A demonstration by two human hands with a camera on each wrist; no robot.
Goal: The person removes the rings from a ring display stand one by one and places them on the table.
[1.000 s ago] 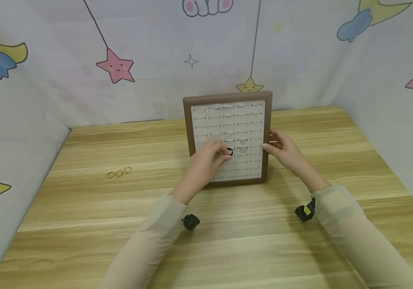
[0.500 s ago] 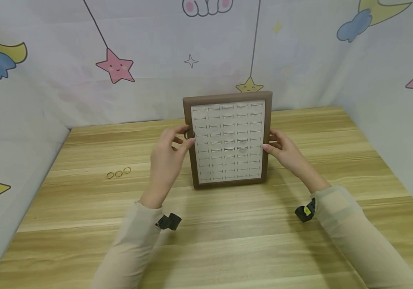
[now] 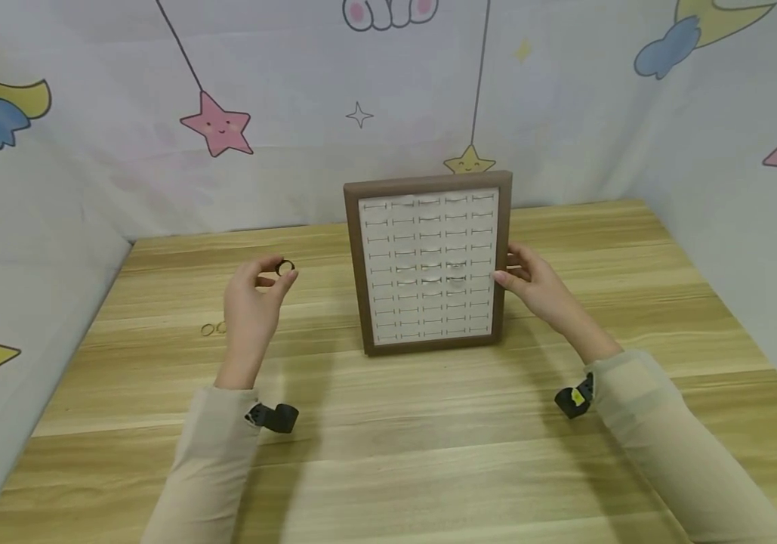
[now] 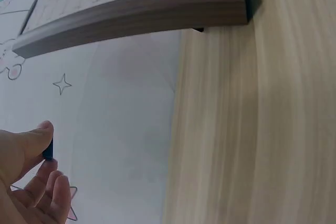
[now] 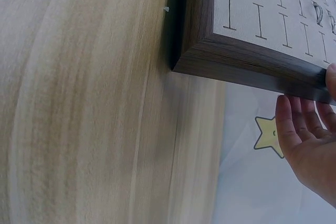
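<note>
- The step in hand looks like holding the black ring (image 4: 48,151) up, apart from the slotted frame (image 3: 429,183), above the tabletop (image 3: 415,438).
- The next move seems to call for a steady pinch and care around the gold rings (image 3: 208,325) lying close to the left wrist.
- The left hand (image 3: 251,306) pinches the ring between thumb and fingertip, the other fingers loosely curled.
- The right hand (image 3: 539,291) grips the upright frame's side, thumb in front, fingers behind.
</note>
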